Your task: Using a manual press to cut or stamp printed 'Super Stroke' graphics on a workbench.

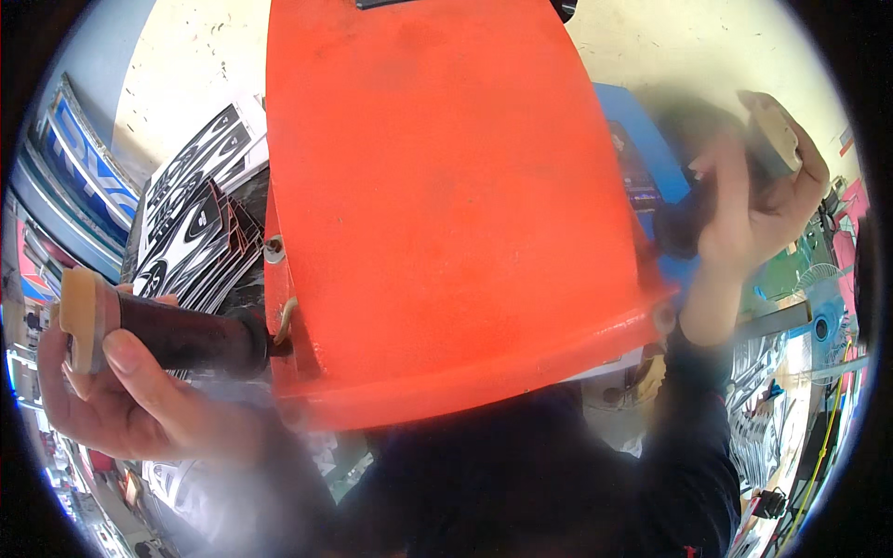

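Note:
A large orange-red metal cover (446,205) fills the middle of the view, with a dark handle on each side. My left hand (139,381) is closed around the tan end of the dark left handle (186,335), its thumb pressed along the near side. That handle joins the cover's lower left side near a small metal ring (285,321). On the far right my right hand (753,214) is raised and smeared by motion, its fingers curled about the tan-ended right handle (777,139). The blur hides where that handle meets the cover.
Stacked black-and-white printed sheets (200,242) lie left of the cover. Blue and white panels (88,167) lean at the far left. A blue surface (651,139) shows behind the cover's right edge. A blue-centred fan (820,324) stands at the right rim.

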### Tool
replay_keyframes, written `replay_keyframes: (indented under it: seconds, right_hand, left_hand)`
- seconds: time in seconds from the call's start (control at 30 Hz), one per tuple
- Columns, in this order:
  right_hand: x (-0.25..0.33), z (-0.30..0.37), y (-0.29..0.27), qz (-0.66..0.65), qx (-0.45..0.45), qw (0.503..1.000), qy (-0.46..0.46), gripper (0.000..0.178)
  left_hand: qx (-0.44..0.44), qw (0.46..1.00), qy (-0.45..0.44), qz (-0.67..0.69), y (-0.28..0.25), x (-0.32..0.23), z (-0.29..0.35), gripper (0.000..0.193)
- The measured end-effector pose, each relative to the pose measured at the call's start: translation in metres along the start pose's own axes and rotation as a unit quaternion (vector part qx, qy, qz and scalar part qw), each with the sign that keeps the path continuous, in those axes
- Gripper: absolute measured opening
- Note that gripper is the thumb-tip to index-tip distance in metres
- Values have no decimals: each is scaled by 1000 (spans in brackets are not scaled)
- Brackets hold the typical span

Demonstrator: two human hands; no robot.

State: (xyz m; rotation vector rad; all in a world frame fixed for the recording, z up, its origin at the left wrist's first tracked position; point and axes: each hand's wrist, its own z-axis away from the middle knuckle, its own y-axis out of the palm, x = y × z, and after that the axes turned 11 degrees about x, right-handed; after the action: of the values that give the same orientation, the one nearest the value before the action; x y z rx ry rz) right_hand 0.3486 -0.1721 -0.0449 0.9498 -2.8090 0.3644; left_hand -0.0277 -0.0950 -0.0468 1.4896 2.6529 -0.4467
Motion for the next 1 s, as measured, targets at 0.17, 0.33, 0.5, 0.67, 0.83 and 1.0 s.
replay_keyframes:
  seconds: [0.17, 0.33, 0.5, 0.67, 0.83, 1.0]
  right_hand:
    - [-2, -2, -2, -6, 15, 1000, -15, 45]
    - [-8, -5, -7, 15, 11, 999, -30, 47]
    - [-27, -15, -24, 17, 6, 999, -39, 52]
    - [-58, -23, -45, 92, -46, 994, -28, 56]
    - [-85, -22, -71, 304, -55, 946, 103, 56]
    - [-75, -14, -85, 377, 11, 919, 115, 53]
  left_hand:
    - [22, 999, 20, 20, -2, 4, 0, 39]
    - [14, 999, 29, 27, -1, 0, 2, 45]
    - [45, 993, -9, 108, 4, -14, -4, 71]
    - [-2, 976, -145, 161, 33, -28, 10, 109]
    - [205, 915, -100, 334, 35, -2, 27, 134]
    - [452, 854, -101, 237, 15, 18, 52, 136]
